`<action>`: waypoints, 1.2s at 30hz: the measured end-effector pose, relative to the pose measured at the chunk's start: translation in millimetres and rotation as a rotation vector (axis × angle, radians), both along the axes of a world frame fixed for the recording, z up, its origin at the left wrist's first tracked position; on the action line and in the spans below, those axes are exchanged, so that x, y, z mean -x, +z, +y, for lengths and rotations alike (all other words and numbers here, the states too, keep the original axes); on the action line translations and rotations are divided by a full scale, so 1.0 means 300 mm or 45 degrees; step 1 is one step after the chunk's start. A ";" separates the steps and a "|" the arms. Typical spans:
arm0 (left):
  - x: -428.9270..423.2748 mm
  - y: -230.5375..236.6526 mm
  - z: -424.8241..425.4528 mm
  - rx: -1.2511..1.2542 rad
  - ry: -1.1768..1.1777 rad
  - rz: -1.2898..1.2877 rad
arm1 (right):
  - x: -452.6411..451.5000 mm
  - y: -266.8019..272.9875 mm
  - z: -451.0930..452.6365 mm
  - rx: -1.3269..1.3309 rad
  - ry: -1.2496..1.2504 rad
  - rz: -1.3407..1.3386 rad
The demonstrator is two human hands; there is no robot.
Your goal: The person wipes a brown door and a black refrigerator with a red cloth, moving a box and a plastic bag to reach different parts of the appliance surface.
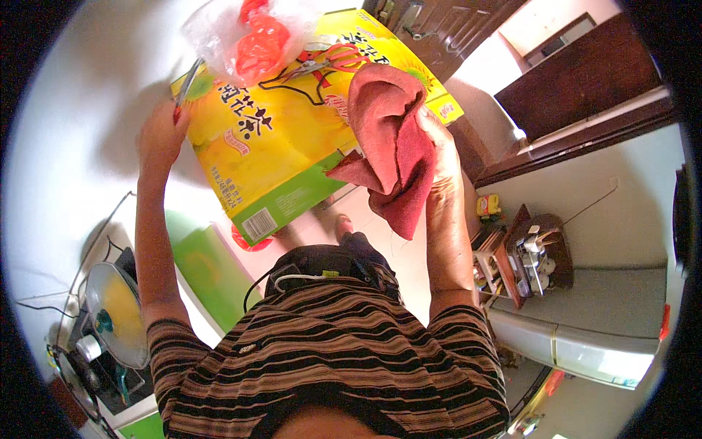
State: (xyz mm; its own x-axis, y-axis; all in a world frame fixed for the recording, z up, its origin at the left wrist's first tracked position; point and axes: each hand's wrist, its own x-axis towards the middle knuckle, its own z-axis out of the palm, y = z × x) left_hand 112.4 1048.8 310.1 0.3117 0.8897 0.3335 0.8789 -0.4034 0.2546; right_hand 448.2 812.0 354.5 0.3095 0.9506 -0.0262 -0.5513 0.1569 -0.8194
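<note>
My left hand (pixel 162 131) is closed around a slim metal tool (pixel 190 82) with a red part near the fingers. Its exact kind cannot be told. My right hand (pixel 444 145) grips a folded red cloth (pixel 386 120), which hangs down with loose threads at its lower tip. Beneath and beyond both hands is a yellow and green cardboard carton (pixel 285 159) bearing printed writing. Scissors with orange-red handles (pixel 348 57) lie on top of it, beside a black cord (pixel 293 89). A clear plastic bag (pixel 214 38) with a red plastic bag (pixel 263 46) sits at its far side.
At the left, a pan with a glass lid (pixel 115 313) stands on a cooker. To the right are a wooden shelf (pixel 504 258) with a yellow bottle (pixel 488 205), a rack of utensils (pixel 537 260) and a white fridge (pixel 576 340). A brown door (pixel 449 27) is beyond the carton.
</note>
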 end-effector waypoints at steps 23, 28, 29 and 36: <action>-0.319 -0.055 -0.044 -0.268 -0.466 0.272 | -0.148 -0.100 -0.387 -0.275 -0.241 0.091; -0.318 -0.031 -0.078 -0.374 -0.508 0.237 | -0.298 -0.158 -0.337 0.655 -0.677 -1.945; -0.316 -0.019 -0.093 -0.374 -0.486 0.240 | -0.317 -0.155 -0.328 0.559 -0.662 -1.675; -0.409 -0.035 -0.426 -0.286 -0.609 0.255 | -0.286 0.004 -0.030 0.276 -0.649 -2.289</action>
